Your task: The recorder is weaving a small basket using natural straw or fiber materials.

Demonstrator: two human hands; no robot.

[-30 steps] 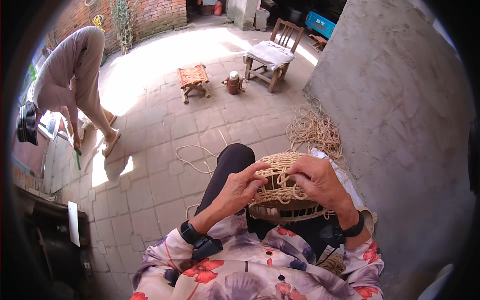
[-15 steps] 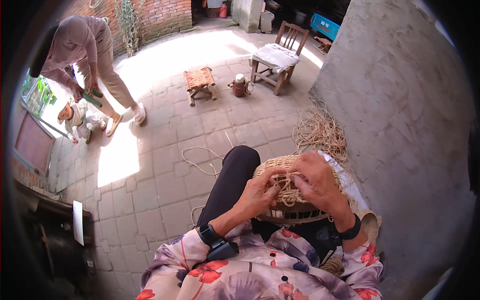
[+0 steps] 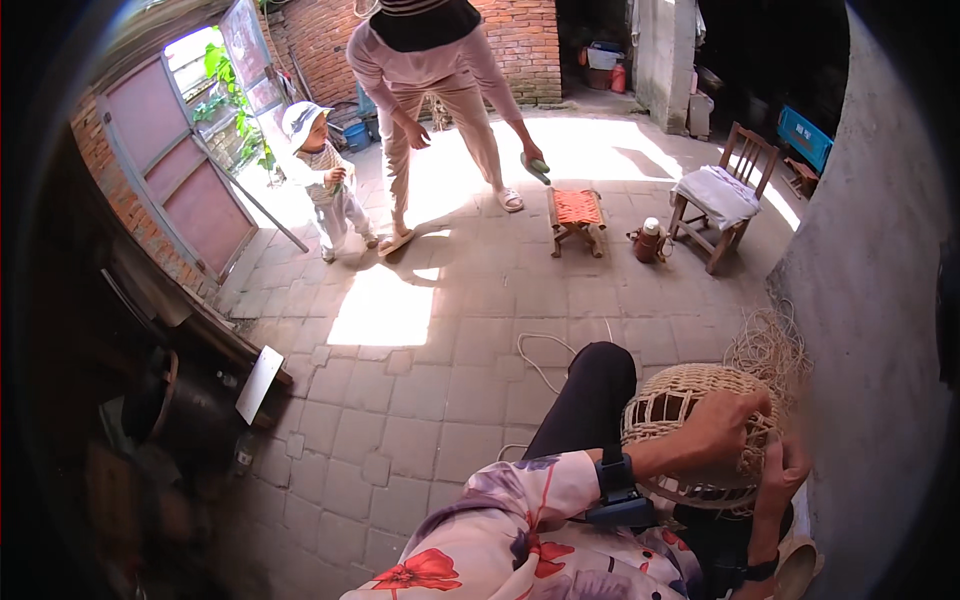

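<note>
A pale woven basket [image 3: 668,388], with open gaps in its weave, lies over my lap against my dark-trousered knee. My left hand [image 3: 722,428] reaches across it, fingers closed on the woven cords at its right side. Just below and to the right, my right hand [image 3: 785,474] is at the basket's edge with bent fingers. Whatever that hand pinches is too small and blurred to make out. The two hands are close together, and they hide part of the basket's right side.
Loose cord [image 3: 770,350] is heaped by the grey wall [image 3: 860,300]. Ahead stand a woven-top stool [image 3: 576,208], a brown flask [image 3: 648,242] and a wooden chair [image 3: 722,196]. Another person [image 3: 440,90] holds a green object near the stool, beside a small person in a hat [image 3: 325,180].
My view has swung left, so the basket now appears farther right. My hands have shifted to the basket's right side. The other person has straightened up, one arm now toward the stool.
</note>
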